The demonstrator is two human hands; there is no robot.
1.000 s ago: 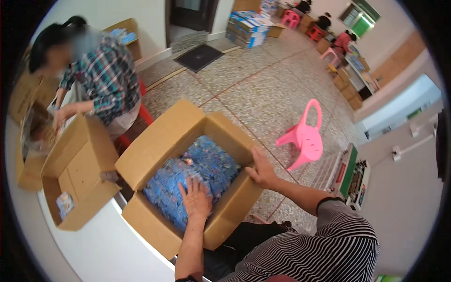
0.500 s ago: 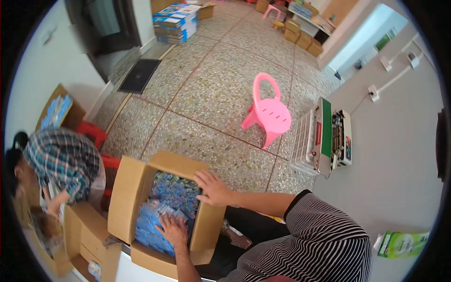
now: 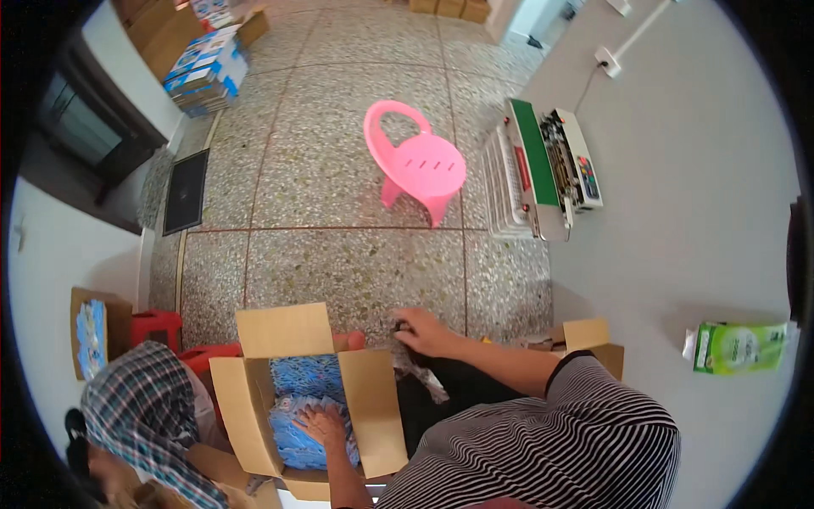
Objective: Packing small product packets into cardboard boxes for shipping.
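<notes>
My left hand (image 3: 320, 423) lies spread on a heap of blue-and-white printed packets (image 3: 298, 443) in an open cardboard box (image 3: 373, 407). Farther back in the same box, a layer of blue patterned packets (image 3: 307, 373) shows. The box's flaps stand folded outward. Just right of the box, my right hand (image 3: 421, 332) has curled fingers around something small and dark that I cannot make out. Below that hand, a crumpled greyish, shiny piece (image 3: 417, 373) rests by my dark-clothed leg.
At left, a person in a plaid shirt (image 3: 148, 416) bends over beside another box of packets (image 3: 91, 339) and a red stool (image 3: 157, 329). Ahead stand a pink chair (image 3: 428, 165) and a green-topped machine (image 3: 543, 165). A green packet (image 3: 738, 348) is at right; flattened cartons (image 3: 208, 72) are stacked far left.
My right hand has left the box's right flap and curled up beside the box. The left hand stays on the packets. The view has shifted, and the box's far flap now stands unfolded.
</notes>
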